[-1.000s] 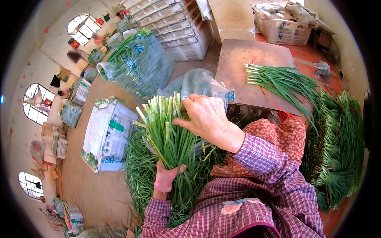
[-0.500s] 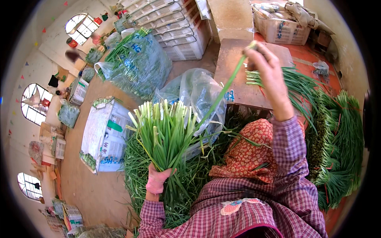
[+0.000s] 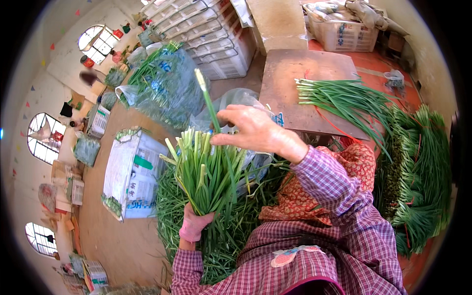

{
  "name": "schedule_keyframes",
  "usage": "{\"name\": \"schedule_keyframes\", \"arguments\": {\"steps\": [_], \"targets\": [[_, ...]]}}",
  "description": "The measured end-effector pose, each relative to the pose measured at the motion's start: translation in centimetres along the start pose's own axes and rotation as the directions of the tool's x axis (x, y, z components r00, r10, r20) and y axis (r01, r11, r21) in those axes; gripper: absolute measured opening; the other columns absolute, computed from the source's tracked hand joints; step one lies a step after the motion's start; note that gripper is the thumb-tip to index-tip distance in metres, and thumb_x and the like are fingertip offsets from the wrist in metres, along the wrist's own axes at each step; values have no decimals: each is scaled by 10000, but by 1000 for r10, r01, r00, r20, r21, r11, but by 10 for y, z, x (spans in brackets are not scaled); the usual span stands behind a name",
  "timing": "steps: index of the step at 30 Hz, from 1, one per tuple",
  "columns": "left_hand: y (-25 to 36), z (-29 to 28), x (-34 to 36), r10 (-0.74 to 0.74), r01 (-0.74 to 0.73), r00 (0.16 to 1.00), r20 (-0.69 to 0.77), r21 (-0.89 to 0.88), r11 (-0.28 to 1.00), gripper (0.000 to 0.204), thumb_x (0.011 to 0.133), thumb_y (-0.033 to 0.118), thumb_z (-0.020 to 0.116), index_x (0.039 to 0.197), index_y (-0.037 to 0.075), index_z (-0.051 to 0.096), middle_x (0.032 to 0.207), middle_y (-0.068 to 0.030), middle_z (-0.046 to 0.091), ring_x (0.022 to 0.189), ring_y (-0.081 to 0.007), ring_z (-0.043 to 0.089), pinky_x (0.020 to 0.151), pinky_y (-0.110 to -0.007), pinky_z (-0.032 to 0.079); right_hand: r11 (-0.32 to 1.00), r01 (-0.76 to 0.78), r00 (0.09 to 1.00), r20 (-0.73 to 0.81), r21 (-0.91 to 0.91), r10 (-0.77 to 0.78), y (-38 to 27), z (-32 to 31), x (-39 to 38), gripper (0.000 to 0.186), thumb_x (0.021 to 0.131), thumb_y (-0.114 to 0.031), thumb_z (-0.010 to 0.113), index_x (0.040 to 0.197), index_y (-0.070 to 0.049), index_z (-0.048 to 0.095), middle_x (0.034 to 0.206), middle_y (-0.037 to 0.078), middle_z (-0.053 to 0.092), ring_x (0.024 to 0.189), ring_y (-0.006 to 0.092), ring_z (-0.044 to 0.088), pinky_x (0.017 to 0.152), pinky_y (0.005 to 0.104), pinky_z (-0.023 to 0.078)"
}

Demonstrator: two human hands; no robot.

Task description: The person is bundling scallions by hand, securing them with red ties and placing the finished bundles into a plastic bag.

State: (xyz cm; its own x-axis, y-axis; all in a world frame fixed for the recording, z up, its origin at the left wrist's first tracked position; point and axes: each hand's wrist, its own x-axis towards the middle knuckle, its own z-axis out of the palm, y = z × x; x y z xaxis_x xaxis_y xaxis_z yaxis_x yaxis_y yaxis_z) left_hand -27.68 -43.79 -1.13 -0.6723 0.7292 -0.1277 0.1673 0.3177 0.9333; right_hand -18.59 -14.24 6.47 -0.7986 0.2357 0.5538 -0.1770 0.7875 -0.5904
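purple checked sleeve (image 3: 327,179), pink glove (image 3: 193,223), red cloth (image 3: 289,200) (pale-flowered), green stalks (image 3: 209,172), whitish-ended

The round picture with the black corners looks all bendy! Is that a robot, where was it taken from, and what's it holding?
No robot here, just a person. A wide, round-seeing camera on their head looks down, so straight things look bent and you see their own arms. The left hand, which looks pink-gloved, grips a bunch of green stalks, pale ends up. The right hand holds one single stalk above it. On the brown board at the upper right lie more long green stalks with pale ends.
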Motion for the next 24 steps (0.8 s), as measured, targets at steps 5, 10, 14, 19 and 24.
{"name": "schedule_keyframes", "arguments": {"steps": [5,10,14,19,24], "targets": [[-3,-4,0,-3,4,1000,-16,6,1000,449,659,24,794,1079,1,636,980,-65,704,825,-143,664,739,-296,551,987,-48,985,-155,153,72,-4,22,-3,333,827,-307,685,992,-22,636,898,163,624,878,379,605,744,467,480],[7,-1,6,16,-16,1000,4,20,1000,450,661,32,795,1079,1,629,988,-65,697,826,-148,656,738,-300,548,995,33,942,-336,95,1,-9,8,-5,229,833,-224,696,895,-19,616,792,139,630,724,352,619,631,421,481],[13,-2,12,26,-25,998,53,-16,1000,463,651,36,792,1082,1,626,980,-66,696,823,-147,650,750,-303,541,905,-60,907,-357,422,226,-7,-15,-3,192,877,-166,677,857,4,591,638,122,631,599,166,629,552,346,476],[9,-17,8,23,-23,998,60,-12,1000,460,649,15,776,1081,-4,621,973,-67,697,819,-149,650,747,-298,537,771,-43,816,-423,635,394,18,-72,-9,170,923,-207,627,1001,-57,621,858,40,686,739,119,661,640,276,548],[-7,-32,2,-9,8,1000,-17,-40,999,436,698,25,745,1115,-15,624,1010,-63,698,879,-128,639,797,-285,516,762,62,595,-637,645,491,74,-166,-47,238,946,-245,613,1069,-41,605,899,39,665,773,124,654,732,216,523]]}}
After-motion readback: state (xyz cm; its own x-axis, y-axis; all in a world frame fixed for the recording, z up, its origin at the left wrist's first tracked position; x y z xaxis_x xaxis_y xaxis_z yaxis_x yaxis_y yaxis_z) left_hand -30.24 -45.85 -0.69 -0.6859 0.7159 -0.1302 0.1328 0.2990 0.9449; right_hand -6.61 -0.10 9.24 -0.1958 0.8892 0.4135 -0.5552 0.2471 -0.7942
